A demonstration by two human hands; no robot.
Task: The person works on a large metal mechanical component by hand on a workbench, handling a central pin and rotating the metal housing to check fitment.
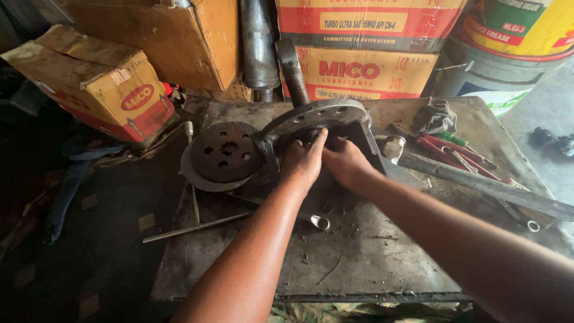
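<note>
A heavy grey metal press fixture (317,116) with a round perforated top plate and a lever arm stands at the back of a dirty steel work plate (359,251). My left hand (304,161) and my right hand (344,160) both reach under the fixture's top plate, fingers tucked inside and hidden; what they grip cannot be made out. To the left lies a dark round clutch disc (224,152) with several holes, resting on a larger grey plate.
Red-handled screwdrivers (454,152), a grey rag (436,115), a long flat steel bar (484,185), a spanner (317,221) and a thin rod (194,227) lie about. Cardboard boxes (101,84) and pails (508,48) stand behind.
</note>
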